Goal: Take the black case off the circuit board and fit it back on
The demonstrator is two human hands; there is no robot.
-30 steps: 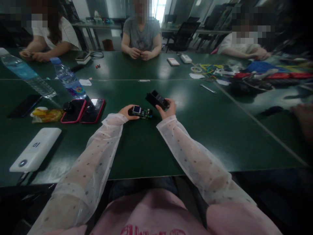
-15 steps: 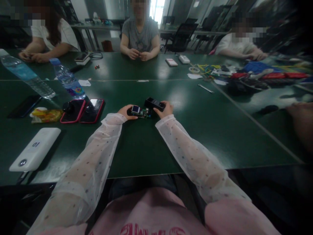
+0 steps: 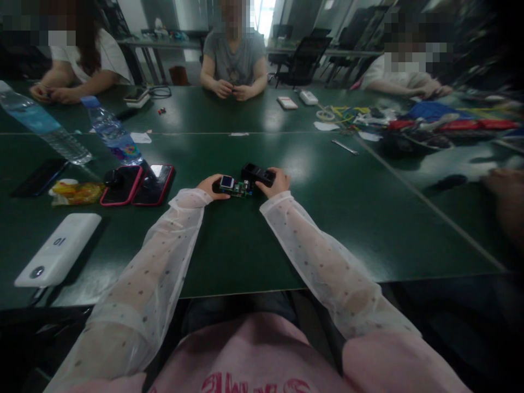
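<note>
Now, the left hand [image 3: 210, 188] is holding a green circuit board [image 3: 236, 188] at its left end, the fingers clamping down on it, and a small screen [image 3: 227, 183] is facing up from the board. Over on the other side, the right hand [image 3: 279, 183] is gripping a black casing [image 3: 257, 172], its fingers closing on the right end. The casing's far end is sitting just beyond the board's right end, and whether the two are touching, I'm not able to tell. Both pieces are staying over the middle of the green table [image 3: 241, 240], between the hands. Off to the left, two red-edged phones [image 3: 153, 185] are lying side by side, a yellow packet [image 3: 77, 192] is resting next to them, and a white power bank [image 3: 59, 248] is lying nearer the edge. A clear bottle [image 3: 112, 131] is standing behind the phones. Farther right, a wrench [image 3: 345, 147] is lying well apart from the hands, and across the table a person in a grey shirt [image 3: 234, 60] is sitting with both hands close together.
</note>
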